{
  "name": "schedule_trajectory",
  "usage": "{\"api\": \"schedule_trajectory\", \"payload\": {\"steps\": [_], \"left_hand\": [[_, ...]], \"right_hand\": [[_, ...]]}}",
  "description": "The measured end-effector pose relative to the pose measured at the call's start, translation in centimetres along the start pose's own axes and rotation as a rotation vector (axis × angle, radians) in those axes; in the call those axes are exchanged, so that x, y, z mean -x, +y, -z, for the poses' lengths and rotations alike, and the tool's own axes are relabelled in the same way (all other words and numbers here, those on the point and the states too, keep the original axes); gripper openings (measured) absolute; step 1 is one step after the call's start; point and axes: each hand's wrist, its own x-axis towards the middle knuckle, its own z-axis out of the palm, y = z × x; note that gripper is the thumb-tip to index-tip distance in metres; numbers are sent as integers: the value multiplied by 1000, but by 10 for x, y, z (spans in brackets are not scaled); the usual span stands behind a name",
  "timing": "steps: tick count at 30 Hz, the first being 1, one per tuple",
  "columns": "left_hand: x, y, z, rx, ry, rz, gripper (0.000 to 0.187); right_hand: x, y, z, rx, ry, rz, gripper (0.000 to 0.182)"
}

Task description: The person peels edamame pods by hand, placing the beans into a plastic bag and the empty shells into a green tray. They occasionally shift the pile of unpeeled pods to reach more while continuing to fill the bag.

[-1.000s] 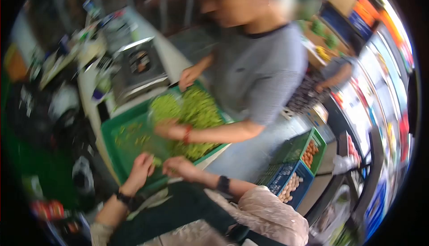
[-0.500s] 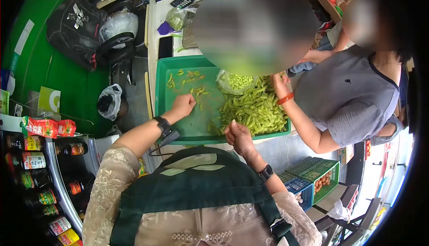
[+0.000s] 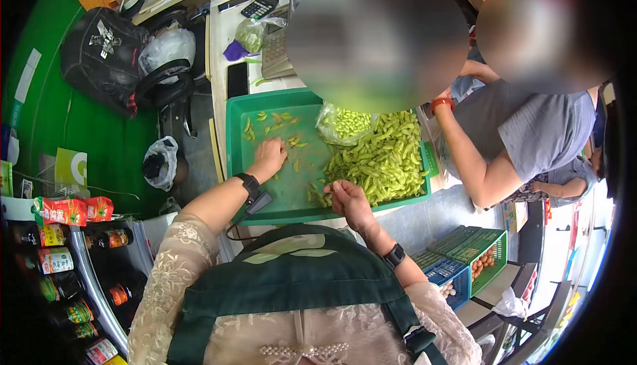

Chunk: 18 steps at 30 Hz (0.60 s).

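Note:
A green plastic tray [image 3: 240, 186] holds a heap of green soybean pods [image 3: 378, 166] on its right side. At the heap's back edge lies a clear bag of shelled beans [image 3: 345, 123]. My left hand [image 3: 269, 157] is over the tray's left half with its fingers curled together, beside a few loose pods [image 3: 296, 142]; anything in its fingertips is hidden. My right hand [image 3: 352, 204] is closed, thumb against the fingers, at the heap's front left edge. Whatever it may hold is too small to make out.
Across the tray stands a person whose head area is blurred. Another person in a grey shirt [image 3: 531, 126] is at the right. A phone [image 3: 237, 80], calculator [image 3: 259, 6] and bag of greens [image 3: 251, 35] lie behind the tray. Crates [image 3: 488, 259] stand at lower right.
The grey-shirted person's hand has withdrawn from the pod heap to the right, past the tray's edge. My hands have shifted only slightly, both staying closed. The whole view has tilted a little.

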Motion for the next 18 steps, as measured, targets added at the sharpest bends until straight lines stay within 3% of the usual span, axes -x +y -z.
{"api": "schedule_trajectory", "payload": {"steps": [2, 4, 5, 6, 7, 9, 10, 14, 16, 18], "left_hand": [[2, -1, 2, 42, 10, -7, 15], [-1, -18, -15, 28, 114, -188, 13], [0, -12, -9, 8, 62, -158, 13], [0, -9, -8, 21, 75, -205, 14], [-4, -17, -18, 76, 106, -232, 15], [-13, -28, -26, -25, 17, -147, 18], [-11, -32, -28, -45, 78, -222, 17], [-12, -31, -22, 27, 61, -213, 15], [15, 7, 3, 726, -140, 119, 15], [42, 57, 36, 828, -200, 74, 15]], "right_hand": [[-5, -6, -6, 55, -13, 2, 29], [-4, -19, -18, 223, 22, 34, 28], [-17, 4, -9, 205, -14, 107, 23], [-27, 12, -1, -54, -152, 77, 16], [-25, 12, -2, 99, -185, 275, 15], [-21, -1, -15, 282, -49, 188, 17], [-18, -8, -18, 323, -39, 152, 21], [-23, 1, -10, 277, 35, 207, 31], [-33, 13, -3, 300, 63, 240, 32], [-45, 29, 6, 653, 240, 649, 35]]}}
